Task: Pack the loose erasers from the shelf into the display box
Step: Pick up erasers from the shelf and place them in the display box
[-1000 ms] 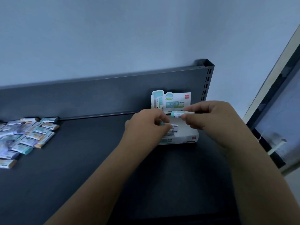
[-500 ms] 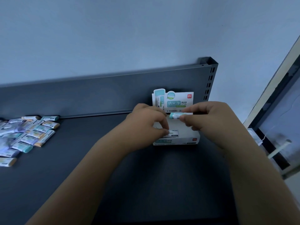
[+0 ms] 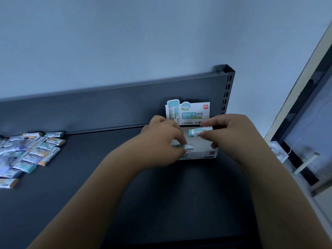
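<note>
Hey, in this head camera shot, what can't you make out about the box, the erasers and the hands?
Head view.
Inside of the display box: mostly covered by the left hand; packed count unknowable.
The blurred eraser pinched by the left hand: motion blur; seated or not, unclear.
The teal eraser: right end hidden by the right hand.
The loose pile: cut off by the left edge.
The wrapper print: too small.

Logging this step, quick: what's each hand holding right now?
Left hand: pinches an eraser in the display box.
Right hand: pinches a teal-ended eraser over it.
</note>
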`<control>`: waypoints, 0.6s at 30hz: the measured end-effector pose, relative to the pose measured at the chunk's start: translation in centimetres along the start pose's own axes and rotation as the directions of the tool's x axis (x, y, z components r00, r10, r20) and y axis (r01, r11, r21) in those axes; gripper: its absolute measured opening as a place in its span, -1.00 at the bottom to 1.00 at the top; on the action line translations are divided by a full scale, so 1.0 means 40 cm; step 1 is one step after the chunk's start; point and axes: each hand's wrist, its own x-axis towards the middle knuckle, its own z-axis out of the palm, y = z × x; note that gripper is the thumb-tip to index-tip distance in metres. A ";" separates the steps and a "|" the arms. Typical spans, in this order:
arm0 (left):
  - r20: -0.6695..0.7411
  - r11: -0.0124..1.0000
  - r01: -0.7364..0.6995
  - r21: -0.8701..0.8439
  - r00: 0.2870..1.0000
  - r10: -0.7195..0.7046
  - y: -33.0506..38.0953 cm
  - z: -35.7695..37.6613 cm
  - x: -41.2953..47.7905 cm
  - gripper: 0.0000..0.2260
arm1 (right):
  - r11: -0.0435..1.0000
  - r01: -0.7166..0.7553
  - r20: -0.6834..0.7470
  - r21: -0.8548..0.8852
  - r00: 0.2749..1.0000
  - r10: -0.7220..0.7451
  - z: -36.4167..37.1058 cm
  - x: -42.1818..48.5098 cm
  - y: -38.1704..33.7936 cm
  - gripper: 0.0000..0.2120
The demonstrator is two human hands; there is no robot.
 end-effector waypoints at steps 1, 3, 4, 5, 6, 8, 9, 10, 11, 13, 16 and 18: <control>-0.002 1.000 -0.001 -0.004 1.000 0.001 0.000 0.001 -0.002 -0.81 | 1.000 0.002 0.003 -0.006 1.000 -0.002 0.000 -0.001 0.000 -0.80; -0.009 1.000 -0.006 -0.004 1.000 0.006 -0.001 0.001 -0.005 -0.84 | 1.000 0.006 -0.003 -0.019 1.000 -0.006 0.000 -0.001 0.001 -0.82; -0.012 1.000 -0.009 -0.003 1.000 0.009 -0.002 0.000 -0.006 -0.85 | 1.000 0.006 -0.013 -0.029 1.000 -0.007 0.000 -0.001 0.002 -0.82; -0.012 1.000 -0.011 0.000 1.000 0.011 -0.002 0.000 -0.007 -0.86 | 0.999 0.007 -0.021 -0.046 1.000 -0.007 0.000 -0.001 0.003 -0.82; -0.009 1.000 -0.013 0.005 1.000 0.013 -0.002 0.000 -0.007 -0.86 | 0.998 0.007 -0.024 -0.065 1.000 -0.008 0.001 -0.001 0.004 -0.81; -0.005 1.000 -0.015 0.016 1.000 0.015 -0.002 -0.001 -0.009 -0.80 | 0.996 0.012 -0.020 -0.085 1.000 -0.014 0.003 -0.003 0.004 -0.82; -0.003 1.000 -0.015 0.013 1.000 0.015 -0.002 -0.001 -0.012 -0.76 | 0.996 0.017 -0.018 -0.085 1.000 -0.019 0.005 -0.005 0.003 -0.84; -0.001 1.000 -0.013 0.002 1.000 0.013 -0.002 -0.001 -0.015 -0.71 | 0.996 0.022 -0.019 -0.082 1.000 -0.024 0.005 -0.006 0.003 -0.85; 0.005 1.000 -0.012 -0.005 1.000 0.012 -0.002 -0.002 -0.018 -0.67 | 0.996 0.027 -0.019 -0.082 0.999 -0.028 0.006 -0.009 0.002 -0.86; 0.022 1.000 -0.015 0.028 1.000 0.014 -0.001 -0.003 -0.023 -0.64 | 0.995 0.037 -0.022 -0.094 0.999 -0.039 0.007 -0.012 0.001 -0.86; 0.026 0.997 -0.019 0.075 1.000 0.017 0.001 -0.003 -0.026 -0.65 | 0.991 0.047 -0.031 -0.123 0.998 -0.051 0.011 -0.014 -0.001 -0.86; 0.018 0.999 -0.015 0.051 1.000 0.014 0.002 -0.003 -0.028 -0.65 | 0.986 0.056 -0.033 -0.157 0.998 -0.062 0.014 -0.015 -0.006 -0.86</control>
